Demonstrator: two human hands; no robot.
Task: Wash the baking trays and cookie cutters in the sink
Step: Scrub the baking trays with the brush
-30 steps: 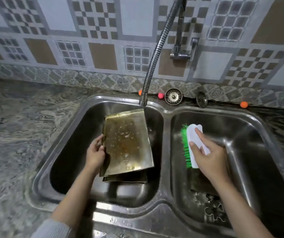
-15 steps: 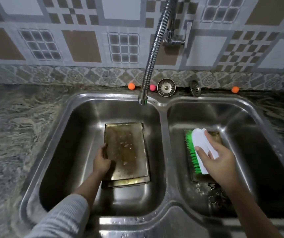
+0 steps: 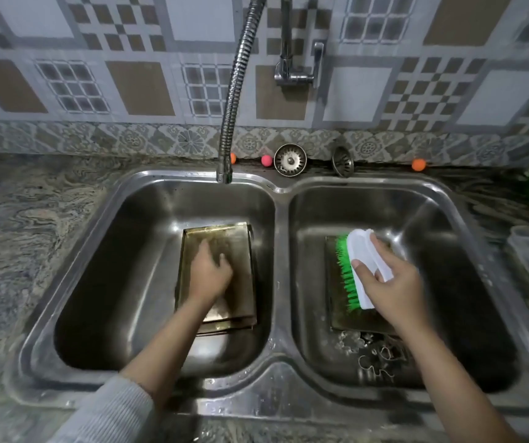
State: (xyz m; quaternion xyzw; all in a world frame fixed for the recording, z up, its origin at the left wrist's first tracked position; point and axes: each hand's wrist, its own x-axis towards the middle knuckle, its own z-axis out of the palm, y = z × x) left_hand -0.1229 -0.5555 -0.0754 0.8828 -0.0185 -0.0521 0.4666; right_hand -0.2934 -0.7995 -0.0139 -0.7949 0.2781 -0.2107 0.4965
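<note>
Left hand (image 3: 210, 276) moved from tray edge onto top baking tray (image 3: 240, 247), fingers spread flat; right hand (image 3: 391, 282) grips scrub brush (image 3: 357, 266).

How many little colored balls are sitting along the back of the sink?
3: an orange ball behind the faucet hose, a pink ball beside it, another orange ball behind the right basin. More may be hidden.

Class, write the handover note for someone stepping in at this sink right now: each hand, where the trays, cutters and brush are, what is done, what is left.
Left hand: flat on the top tray of the stacked trays in the left basin.
Right hand: grips the scrub brush over another tray in the right basin.
Cookie cutters: near end of the right basin.
Faucet hose: no water visible.
Done: nothing visibly clean; the top tray looks stained.
Left: scrub and rinse everything.
</note>
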